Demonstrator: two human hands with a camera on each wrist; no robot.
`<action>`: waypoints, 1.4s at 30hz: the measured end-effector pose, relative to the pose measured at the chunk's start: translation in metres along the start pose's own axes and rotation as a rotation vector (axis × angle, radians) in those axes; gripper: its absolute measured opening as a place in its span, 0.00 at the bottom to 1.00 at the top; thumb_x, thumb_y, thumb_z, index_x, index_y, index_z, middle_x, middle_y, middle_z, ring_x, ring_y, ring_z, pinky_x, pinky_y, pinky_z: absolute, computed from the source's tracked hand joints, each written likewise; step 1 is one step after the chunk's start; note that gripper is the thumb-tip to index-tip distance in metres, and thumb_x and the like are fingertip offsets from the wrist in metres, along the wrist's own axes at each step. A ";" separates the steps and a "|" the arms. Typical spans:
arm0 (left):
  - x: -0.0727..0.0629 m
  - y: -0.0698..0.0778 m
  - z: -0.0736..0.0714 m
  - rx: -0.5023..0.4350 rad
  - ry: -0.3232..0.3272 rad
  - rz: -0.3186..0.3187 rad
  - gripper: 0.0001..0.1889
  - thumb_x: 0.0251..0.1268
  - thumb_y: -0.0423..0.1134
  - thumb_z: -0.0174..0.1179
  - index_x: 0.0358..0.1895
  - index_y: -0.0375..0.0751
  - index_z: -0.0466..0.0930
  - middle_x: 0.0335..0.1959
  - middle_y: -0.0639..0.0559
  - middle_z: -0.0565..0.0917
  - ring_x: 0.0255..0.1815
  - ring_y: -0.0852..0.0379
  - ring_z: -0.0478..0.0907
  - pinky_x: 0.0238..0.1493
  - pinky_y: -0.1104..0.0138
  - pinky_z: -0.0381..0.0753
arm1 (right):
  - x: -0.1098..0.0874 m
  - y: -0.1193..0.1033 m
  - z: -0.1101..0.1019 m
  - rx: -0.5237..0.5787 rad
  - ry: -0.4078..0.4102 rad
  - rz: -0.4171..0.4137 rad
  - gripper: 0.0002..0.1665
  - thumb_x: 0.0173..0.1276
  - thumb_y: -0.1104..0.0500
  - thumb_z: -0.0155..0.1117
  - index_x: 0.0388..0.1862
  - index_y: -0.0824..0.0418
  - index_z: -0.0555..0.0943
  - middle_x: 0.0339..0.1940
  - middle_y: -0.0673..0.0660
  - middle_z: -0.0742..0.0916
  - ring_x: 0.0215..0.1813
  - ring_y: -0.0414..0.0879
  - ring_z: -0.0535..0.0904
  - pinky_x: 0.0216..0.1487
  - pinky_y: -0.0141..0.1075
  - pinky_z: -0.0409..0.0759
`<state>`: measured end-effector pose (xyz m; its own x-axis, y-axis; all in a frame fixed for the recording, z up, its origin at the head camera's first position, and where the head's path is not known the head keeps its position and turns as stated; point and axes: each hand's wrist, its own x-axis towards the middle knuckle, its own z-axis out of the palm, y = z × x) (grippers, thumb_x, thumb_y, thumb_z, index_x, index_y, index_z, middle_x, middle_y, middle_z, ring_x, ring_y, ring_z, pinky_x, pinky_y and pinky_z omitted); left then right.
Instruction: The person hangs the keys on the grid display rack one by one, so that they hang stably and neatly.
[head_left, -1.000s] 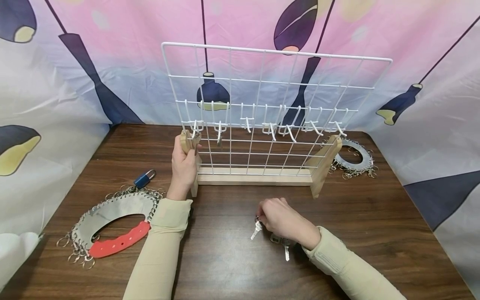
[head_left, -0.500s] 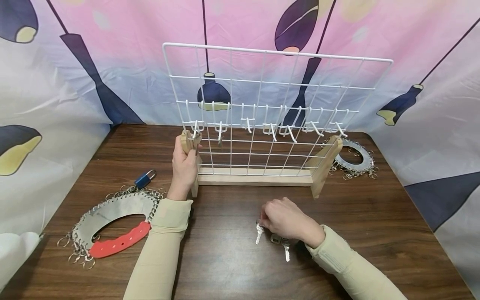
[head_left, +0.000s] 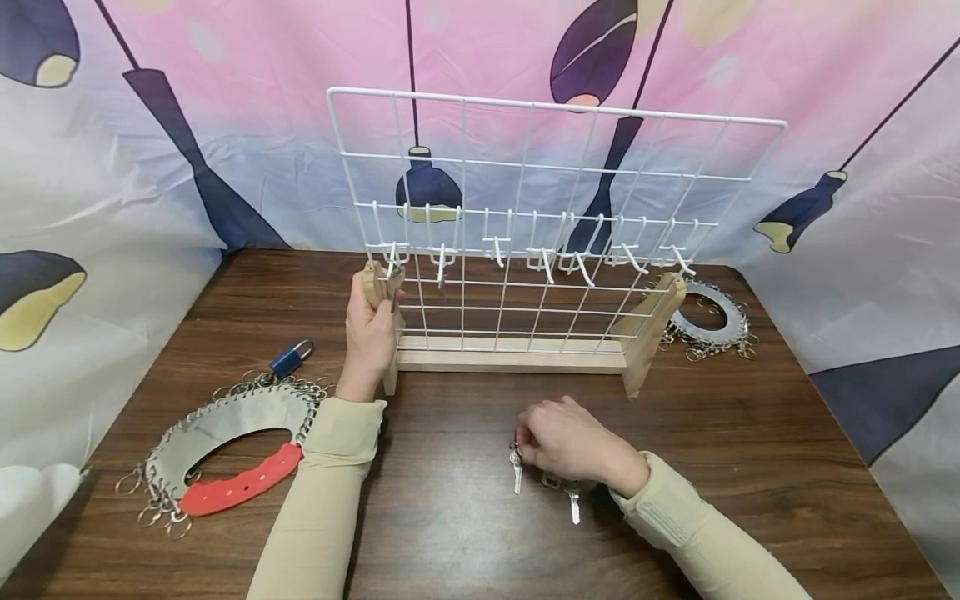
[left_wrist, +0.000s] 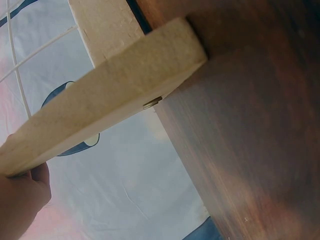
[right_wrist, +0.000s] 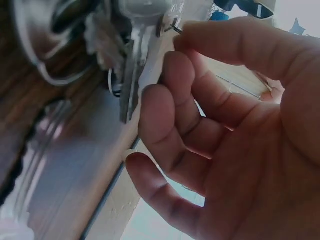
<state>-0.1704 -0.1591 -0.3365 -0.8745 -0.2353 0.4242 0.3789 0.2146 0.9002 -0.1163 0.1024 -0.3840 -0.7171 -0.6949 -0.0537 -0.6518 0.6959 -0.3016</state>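
Note:
In the head view my left hand (head_left: 369,337) grips the left wooden upright of a white wire grid rack (head_left: 510,361). The left wrist view shows this upright (left_wrist: 115,90) standing on the table, with fingers around its upper part. My right hand (head_left: 566,437) is low over the table in front of the rack. Its thumb and index finger pinch a small ring, from which a silver key (head_left: 517,477) hangs. Another key (head_left: 574,507) lies beneath the same hand, partly hidden by it. Blurred keys (right_wrist: 132,75) fill the upper left of the right wrist view.
White hooks (head_left: 497,250) line the grid; small metallic pieces hang at the two leftmost. A blue padlock (head_left: 287,362) lies at left, behind a metal key-ring holder with a red handle (head_left: 240,483). A second ringed holder (head_left: 722,335) lies behind the rack's right upright (head_left: 651,333).
The key hanging from my right hand has swung from slanting to nearly upright. That hand has shifted slightly to the right overall. My left hand keeps its grip on the upright.

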 end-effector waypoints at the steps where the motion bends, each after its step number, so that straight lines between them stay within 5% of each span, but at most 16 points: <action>1: 0.000 0.000 0.000 -0.001 0.000 -0.001 0.18 0.62 0.20 0.39 0.55 0.21 0.66 0.38 0.34 0.79 0.33 0.67 0.72 0.38 0.66 0.72 | 0.000 0.000 0.000 0.011 0.003 0.001 0.09 0.56 0.60 0.66 0.22 0.47 0.76 0.20 0.38 0.75 0.28 0.35 0.72 0.40 0.43 0.69; 14: 0.000 -0.001 -0.001 0.005 -0.004 0.001 0.17 0.63 0.20 0.38 0.55 0.22 0.65 0.37 0.34 0.79 0.32 0.67 0.72 0.36 0.70 0.71 | 0.001 -0.002 -0.010 0.169 0.104 -0.012 0.04 0.63 0.59 0.64 0.32 0.49 0.79 0.24 0.40 0.76 0.25 0.34 0.70 0.28 0.31 0.69; 22: 0.001 -0.001 -0.001 0.011 0.000 0.004 0.17 0.64 0.21 0.39 0.55 0.22 0.66 0.38 0.34 0.79 0.31 0.66 0.71 0.36 0.69 0.70 | 0.007 -0.004 -0.015 0.472 0.181 -0.010 0.02 0.67 0.58 0.64 0.36 0.55 0.80 0.29 0.42 0.80 0.31 0.36 0.75 0.34 0.32 0.76; 27: 0.002 -0.002 0.000 -0.024 -0.013 0.014 0.18 0.63 0.19 0.38 0.56 0.20 0.64 0.38 0.33 0.78 0.36 0.67 0.73 0.41 0.61 0.72 | 0.010 -0.010 -0.021 0.581 0.318 0.013 0.03 0.67 0.57 0.65 0.39 0.52 0.82 0.33 0.43 0.82 0.37 0.38 0.78 0.39 0.33 0.79; 33: 0.003 -0.003 0.001 -0.025 -0.003 0.041 0.17 0.62 0.20 0.39 0.54 0.18 0.65 0.37 0.28 0.77 0.34 0.66 0.72 0.36 0.70 0.70 | 0.016 -0.017 -0.028 0.697 0.497 0.042 0.03 0.66 0.55 0.67 0.38 0.50 0.84 0.35 0.44 0.85 0.35 0.41 0.79 0.36 0.34 0.78; 40: 0.011 -0.043 0.001 -0.018 0.028 0.059 0.17 0.63 0.21 0.39 0.54 0.28 0.67 0.36 0.38 0.79 0.37 0.62 0.75 0.39 0.69 0.71 | 0.025 -0.024 -0.033 0.933 0.678 -0.029 0.04 0.65 0.62 0.67 0.39 0.59 0.84 0.35 0.53 0.85 0.34 0.45 0.76 0.34 0.31 0.74; 42: 0.011 -0.043 0.001 -0.020 0.025 0.061 0.17 0.63 0.21 0.38 0.54 0.27 0.67 0.36 0.37 0.79 0.36 0.59 0.75 0.38 0.68 0.71 | 0.028 -0.027 -0.035 0.998 0.730 -0.046 0.05 0.65 0.65 0.66 0.39 0.63 0.84 0.35 0.56 0.85 0.34 0.45 0.77 0.35 0.30 0.74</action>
<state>-0.1968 -0.1701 -0.3705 -0.8417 -0.2464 0.4804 0.4374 0.2106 0.8743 -0.1275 0.0708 -0.3446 -0.8769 -0.2284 0.4230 -0.4361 0.0078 -0.8999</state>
